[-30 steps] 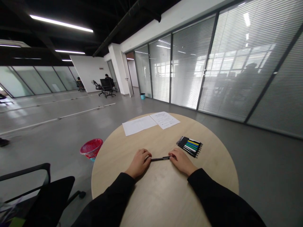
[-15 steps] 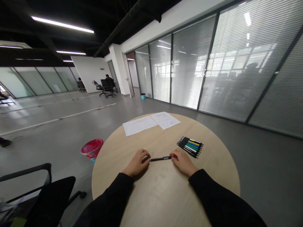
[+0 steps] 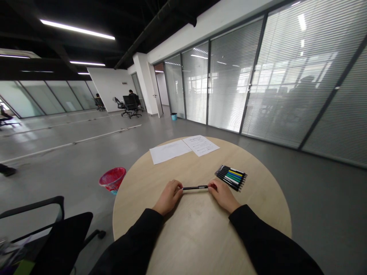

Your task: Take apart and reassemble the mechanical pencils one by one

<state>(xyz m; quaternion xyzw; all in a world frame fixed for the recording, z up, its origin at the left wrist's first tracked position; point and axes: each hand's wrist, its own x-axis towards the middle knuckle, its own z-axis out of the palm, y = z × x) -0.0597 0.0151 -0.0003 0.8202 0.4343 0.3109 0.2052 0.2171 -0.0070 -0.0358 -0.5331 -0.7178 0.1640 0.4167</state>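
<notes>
Shifted slightly toward the far side of the table since the earlier frame, the slim black pen [image 3: 195, 187] is now seen lying nearly level between the hands, its earlier tilt gone. Its ends are met by the left hand [image 3: 169, 197] and the right hand [image 3: 223, 196], both kept low over the round wooden table [image 3: 195, 238], with the forearms covered by black sleeves [image 3: 129, 244]. The fingers [image 3: 176, 187] of each hand are held close together and slightly curled, not spread, and the fingertips are brought against the pen's ends. Whether the pen is pinched or only touched cannot be told, nor whether it is raised off the tabletop. Just beyond the right hand, a row of pens [image 3: 231, 177] with black, blue, green, yellow and white barrels is laid side by side at an angle. A blank sheet of paper [image 3: 168, 152] and a printed sheet [image 3: 200, 145] are placed edge to edge near the far rim. A red wastebasket [image 3: 112, 179] is seen on the floor just beyond the table's left edge, and a black office chair [image 3: 63, 240] is partly seen at lower left.
</notes>
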